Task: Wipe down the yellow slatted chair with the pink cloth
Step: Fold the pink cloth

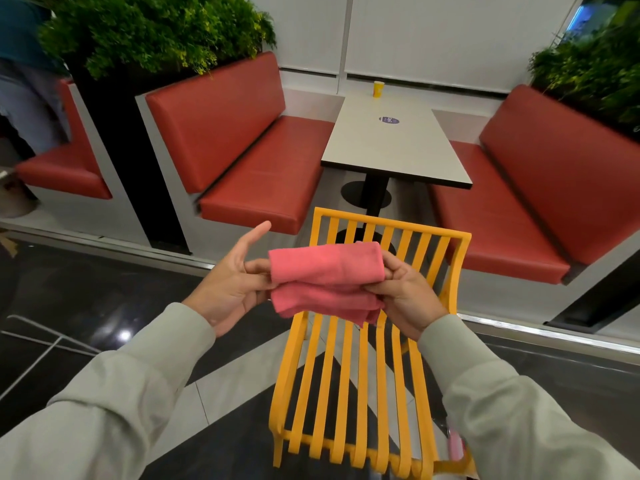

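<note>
The yellow slatted chair (pixel 360 382) stands just in front of me, its backrest on the far side and its seat slats running toward me. I hold a folded pink cloth (pixel 327 280) in the air above the seat, in front of the backrest. My right hand (pixel 405 292) pinches the cloth's right end between thumb and fingers. My left hand (pixel 235 282) is at the cloth's left end, palm turned inward, index finger stretched out, other fingertips touching the fabric. The cloth hides the lower part of the backrest.
Beyond the chair stands a white table (pixel 391 147) on a black pedestal, a yellow cup (pixel 378 89) at its far end. Red benches (pixel 242 161) flank it, with green plants (pixel 149 29) above. A person stands at the far left. A white metal frame (pixel 38 344) lies on the dark floor.
</note>
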Available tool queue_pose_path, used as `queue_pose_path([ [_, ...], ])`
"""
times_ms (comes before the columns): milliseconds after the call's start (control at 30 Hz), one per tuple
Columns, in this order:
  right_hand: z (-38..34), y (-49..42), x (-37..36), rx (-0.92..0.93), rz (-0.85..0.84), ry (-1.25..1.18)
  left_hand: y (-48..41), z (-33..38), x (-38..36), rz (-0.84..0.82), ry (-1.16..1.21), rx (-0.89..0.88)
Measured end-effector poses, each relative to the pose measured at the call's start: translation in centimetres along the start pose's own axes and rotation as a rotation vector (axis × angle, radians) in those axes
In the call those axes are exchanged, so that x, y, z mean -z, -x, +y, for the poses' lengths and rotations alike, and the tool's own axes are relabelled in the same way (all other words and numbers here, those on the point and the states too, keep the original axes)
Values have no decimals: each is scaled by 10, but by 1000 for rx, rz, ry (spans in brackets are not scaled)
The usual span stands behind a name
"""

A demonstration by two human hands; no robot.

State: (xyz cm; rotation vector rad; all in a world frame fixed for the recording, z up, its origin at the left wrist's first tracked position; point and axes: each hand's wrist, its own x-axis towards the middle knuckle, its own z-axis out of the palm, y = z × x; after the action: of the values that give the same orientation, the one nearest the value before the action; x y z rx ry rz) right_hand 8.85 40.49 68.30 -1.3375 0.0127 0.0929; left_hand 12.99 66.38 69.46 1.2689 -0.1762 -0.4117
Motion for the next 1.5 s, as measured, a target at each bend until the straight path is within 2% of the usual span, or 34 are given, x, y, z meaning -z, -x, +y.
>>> queue_pose_path([
  [133, -1, 5, 3, 92, 31, 70, 2, 9, -7, -15, -110, -60],
  [233, -1, 6, 5, 110, 17, 78, 0, 8, -6, 1, -130, -37],
  [500, 17, 11, 15, -23, 67, 194, -4, -5, 12, -34, -369, 53],
  [700, 30, 30, 26, -112, 90, 158, -15, -21, 6, -88, -394, 128],
  [867, 35, 55, 59, -146, 188, 84, -23, -47, -36, -127, -254, 245],
  [967, 39, 76, 102, -195, 254, 66, -33, -75, -80, -155, -209, 321],
  [1033, 41, 91, 136, -239, 269, 87, -43, -96, -112, -201, -261, 312],
  [1167, 44, 115, 219, -456, 149, 176, -73, -139, -189, -335, -467, 281],
  [1267, 59, 122, 282, -608, 65, 262, -101, -181, -260, -408, -517, 336],
  [1367, 84, 128, 353, -620, 79, 201, -130, -232, -330, -355, -455, 417],
  [1500, 121, 151, 454, -626, 243, 19, -172, -311, -403, -269, -394, 545],
])
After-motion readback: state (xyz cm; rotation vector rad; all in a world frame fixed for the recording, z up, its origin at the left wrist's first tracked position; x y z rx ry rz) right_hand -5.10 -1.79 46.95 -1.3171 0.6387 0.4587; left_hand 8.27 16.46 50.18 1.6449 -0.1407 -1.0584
